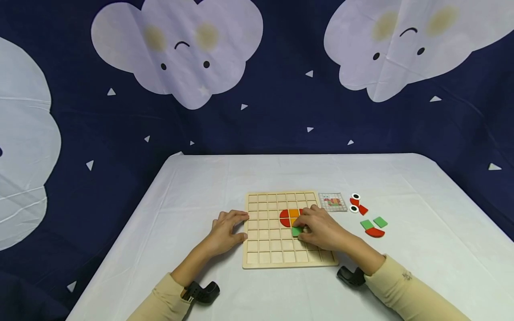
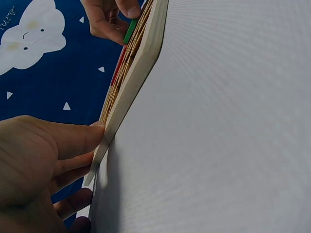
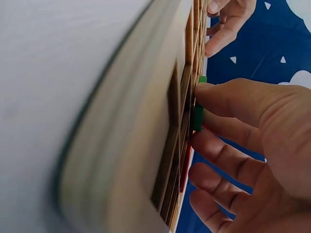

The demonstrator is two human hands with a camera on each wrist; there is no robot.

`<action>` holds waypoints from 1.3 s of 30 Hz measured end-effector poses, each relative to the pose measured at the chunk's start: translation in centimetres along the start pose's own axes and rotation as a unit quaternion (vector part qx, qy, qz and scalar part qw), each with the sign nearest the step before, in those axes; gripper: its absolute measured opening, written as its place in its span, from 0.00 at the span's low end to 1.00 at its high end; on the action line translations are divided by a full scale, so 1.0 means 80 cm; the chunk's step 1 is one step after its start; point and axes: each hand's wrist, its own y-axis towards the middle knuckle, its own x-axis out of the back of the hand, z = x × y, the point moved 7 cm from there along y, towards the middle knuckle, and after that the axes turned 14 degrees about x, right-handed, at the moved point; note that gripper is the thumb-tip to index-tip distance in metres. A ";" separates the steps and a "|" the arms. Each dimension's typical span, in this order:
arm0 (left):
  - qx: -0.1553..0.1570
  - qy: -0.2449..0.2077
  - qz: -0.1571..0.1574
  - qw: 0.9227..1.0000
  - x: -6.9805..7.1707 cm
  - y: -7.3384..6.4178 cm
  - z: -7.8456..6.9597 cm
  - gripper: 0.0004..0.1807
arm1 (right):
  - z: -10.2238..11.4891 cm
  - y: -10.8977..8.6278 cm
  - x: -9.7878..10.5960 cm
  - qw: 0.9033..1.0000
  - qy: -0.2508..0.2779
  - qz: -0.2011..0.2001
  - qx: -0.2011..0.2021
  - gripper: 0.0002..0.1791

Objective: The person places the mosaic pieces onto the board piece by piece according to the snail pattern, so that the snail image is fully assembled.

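Observation:
A wooden grid board (image 1: 263, 246) lies on the white table, with red rounded pieces (image 1: 284, 214) and orange squares (image 1: 293, 213) set in its cells. My right hand (image 1: 321, 229) pinches a green square tile (image 1: 296, 231) between thumb and fingers, right at the grid below the orange squares. In the right wrist view the green tile (image 3: 198, 118) stands up slightly from the board's dividers. My left hand (image 1: 224, 234) rests at the board's left edge, its thumb and fingertips touching the rim (image 2: 127, 94). The right hand covers part of the pieces.
A small printed pattern card (image 1: 332, 202) lies by the board's upper right corner. Farther right are white ring pieces with black centres (image 1: 354, 208), red pieces (image 1: 375, 232) and green squares (image 1: 380, 221). A dark blue cloud-patterned cloth (image 1: 281, 120) hangs behind the table.

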 end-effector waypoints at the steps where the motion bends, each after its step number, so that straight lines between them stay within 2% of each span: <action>1: 0.000 0.002 0.000 1.000 0.000 0.000 0.000 0.26 | 0.000 0.000 0.000 1.000 -0.001 0.000 0.001 0.11; 6: -0.010 0.002 -0.004 1.000 0.000 0.000 0.000 0.26 | 0.000 0.001 -0.001 1.000 -0.005 0.000 0.002 0.11; 13: -0.050 0.005 -0.027 0.998 0.004 -0.005 -0.006 0.26 | 0.000 0.000 -0.001 1.000 0.002 0.003 -0.001 0.12; 16: -0.037 0.006 -0.019 0.999 0.003 -0.003 -0.004 0.26 | -0.001 -0.001 -0.002 1.000 0.003 0.004 -0.002 0.13; 20: -0.003 0.004 -0.002 1.000 -0.001 0.001 0.001 0.27 | -0.001 -0.001 -0.002 1.000 0.006 0.004 -0.003 0.13; 27: -0.001 0.004 0.000 1.000 0.000 0.000 0.000 0.26 | -0.002 -0.005 0.004 1.000 0.009 -0.008 -0.011 0.13; 32: -0.004 0.003 -0.001 1.000 0.001 0.001 -0.001 0.26 | -0.011 -0.023 0.017 0.999 0.002 -0.025 -0.029 0.12; 39: -0.002 0.004 -0.002 1.000 0.001 0.000 -0.001 0.26 | -0.041 -0.069 0.046 0.995 -0.013 -0.049 -0.085 0.14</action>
